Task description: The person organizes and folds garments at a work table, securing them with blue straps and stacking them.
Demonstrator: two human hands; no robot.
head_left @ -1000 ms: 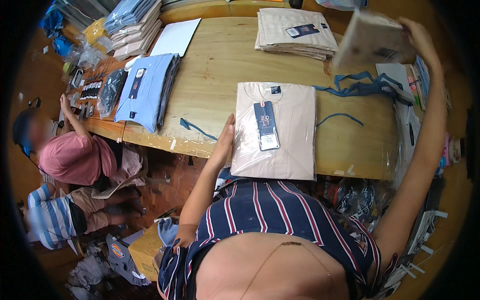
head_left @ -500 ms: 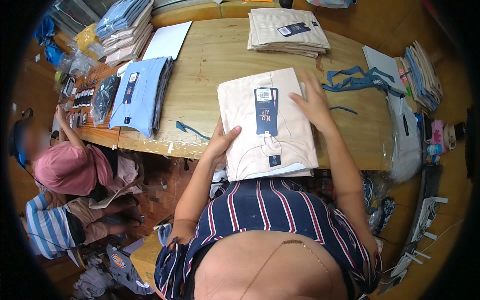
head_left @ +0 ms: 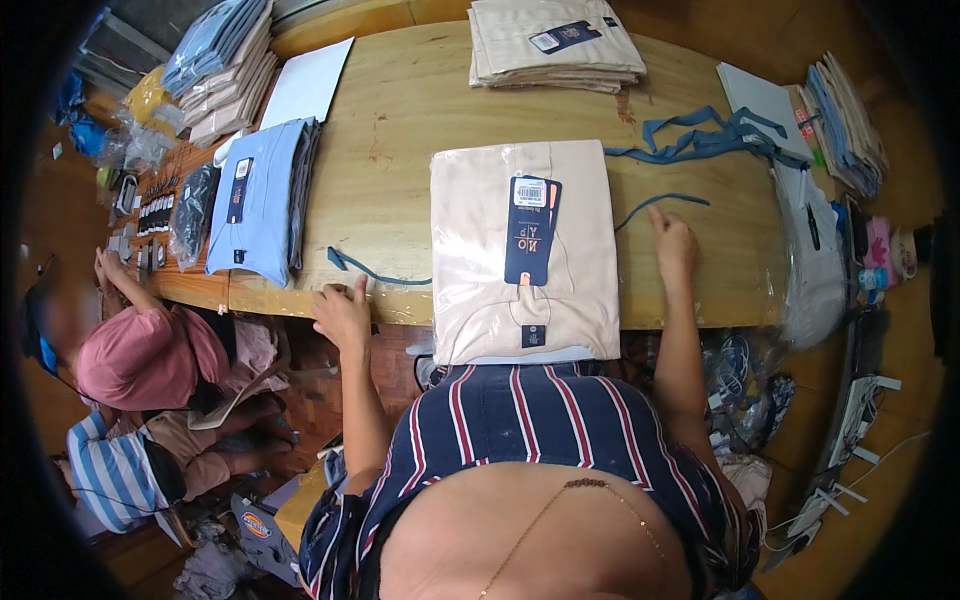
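Note:
A stack of folded cream shirts (head_left: 570,220) in clear plastic lies in front of me at the table's near edge, with a navy tag (head_left: 527,245) on top. A narrow blue fabric strip (head_left: 395,280) runs beneath the stack and comes out on both sides. On the right, my right hand (head_left: 677,245) has its fingertips closed at the strip's other end. My left hand (head_left: 345,315) is at the table edge left of the stack, thumb raised and fingers apart, just below the strip's left end. It holds nothing that I can see.
Light-blue shirts (head_left: 260,200) are stacked on the left, cream shirts (head_left: 550,60) at the back. More blue strips (head_left: 715,140) lie right, near a white board (head_left: 750,100). Beyond the left table end, a person in a pink top (head_left: 150,350) works.
Both hands have let go of the cream shirt stack, which now lies straighter on the table across the strip. My left hand has moved left; my right hand has come down to the strip.

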